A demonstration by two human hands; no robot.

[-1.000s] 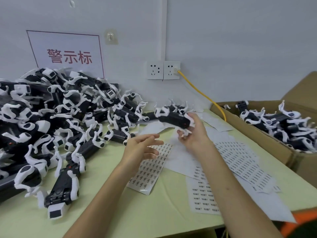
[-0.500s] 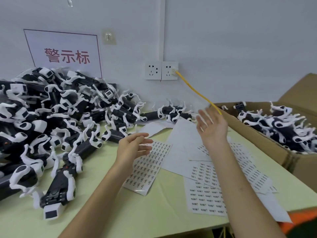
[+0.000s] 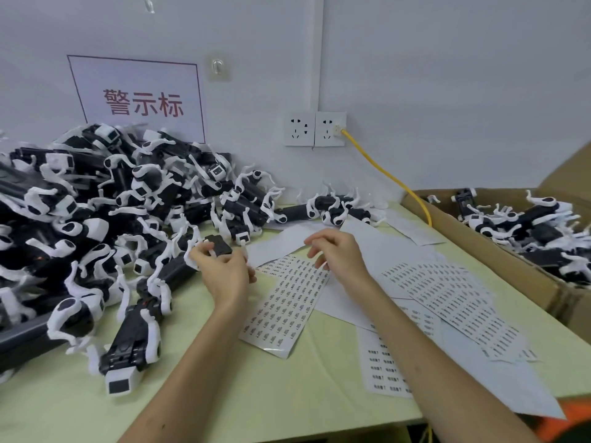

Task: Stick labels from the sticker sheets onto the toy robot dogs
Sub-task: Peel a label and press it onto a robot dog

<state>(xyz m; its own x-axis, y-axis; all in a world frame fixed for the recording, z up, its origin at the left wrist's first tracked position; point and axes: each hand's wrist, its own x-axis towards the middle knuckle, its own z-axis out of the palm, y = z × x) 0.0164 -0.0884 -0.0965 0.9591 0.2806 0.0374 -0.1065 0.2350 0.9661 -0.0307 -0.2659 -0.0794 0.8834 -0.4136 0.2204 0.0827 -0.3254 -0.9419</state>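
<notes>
A big pile of black-and-white toy robot dogs (image 3: 112, 219) covers the left of the pale green table (image 3: 287, 388). At the pile's right edge my left hand (image 3: 224, 270) grips one dog (image 3: 219, 246) by its black body. My right hand (image 3: 339, 254) hovers just above the sticker sheets with its fingers loosely curled and nothing visible in them. One sheet of small labels (image 3: 287, 305) lies between my forearms. More sheets (image 3: 447, 295) are spread out to the right, and another sheet (image 3: 383, 369) lies under my right forearm.
A cardboard box (image 3: 511, 270) at the right holds several more toy dogs (image 3: 527, 225). A yellow cable (image 3: 383, 171) runs from the wall socket (image 3: 329, 129) down behind the box. Two dogs (image 3: 339, 209) lie by the wall. A sign (image 3: 140, 97) hangs above the pile.
My right hand let go of the dog it held at the box side and came back over the sheets. My left hand moved left to the pile and took hold of a dog.
</notes>
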